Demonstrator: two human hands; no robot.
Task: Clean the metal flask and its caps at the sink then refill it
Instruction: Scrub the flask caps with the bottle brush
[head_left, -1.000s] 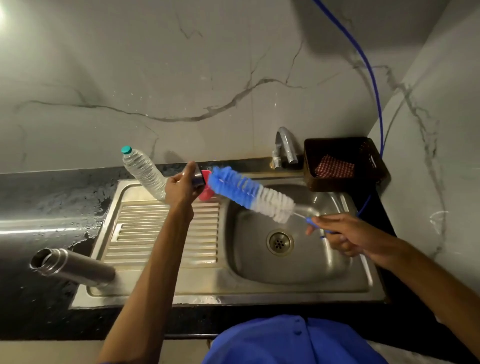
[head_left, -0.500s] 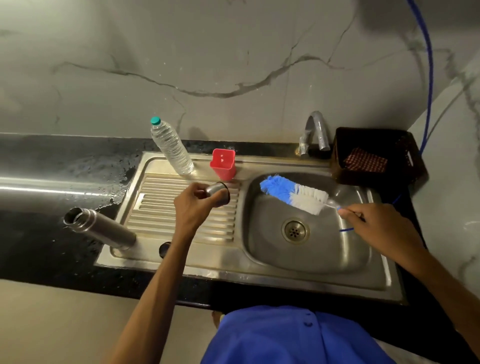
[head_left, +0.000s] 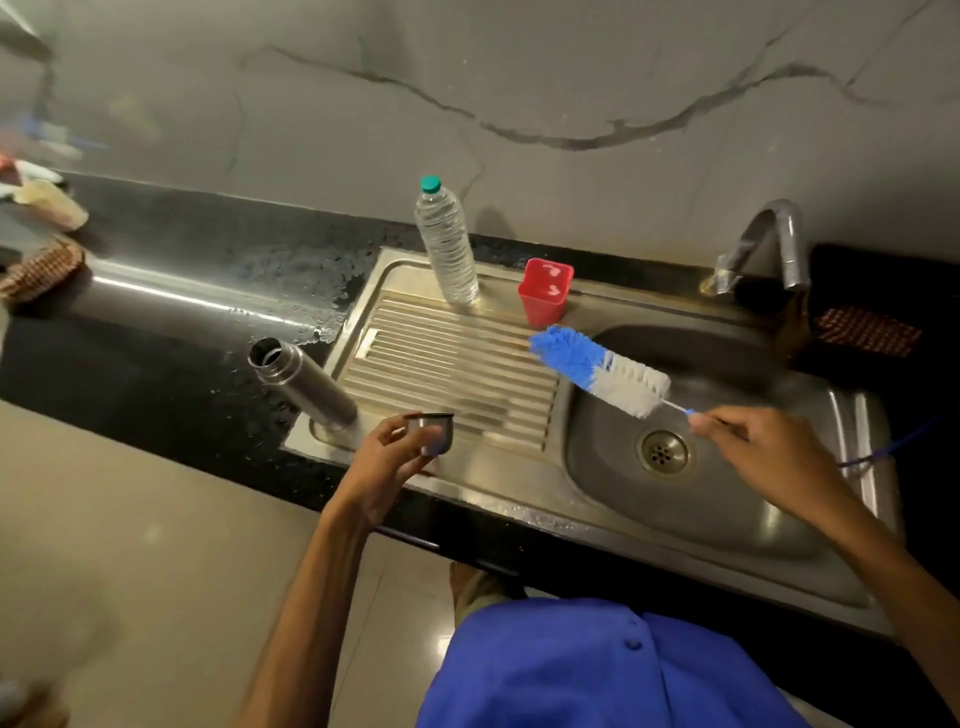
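- a metal cap (head_left: 430, 433) is gripped, mouth up, by the left hand (head_left: 387, 465) over the drainboard's front edge.
- a brush (head_left: 597, 370) is pinched by its thin handle in the right hand (head_left: 763, 457), bristles held over the sink (head_left: 727, 499).
- the open flask (head_left: 304, 382) stands at the drainboard's left corner.
- a water bottle (head_left: 447, 244) and red cup (head_left: 544, 299) stand at the back.

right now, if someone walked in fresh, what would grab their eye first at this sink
The blue and white bristle bottle brush, held by its thin handle in the right hand, hangs over the steel sink basin. Next, the small steel cup-shaped cap gripped in the left hand above the ribbed drainboard. Left of it the open steel flask stands at the drainboard's corner.
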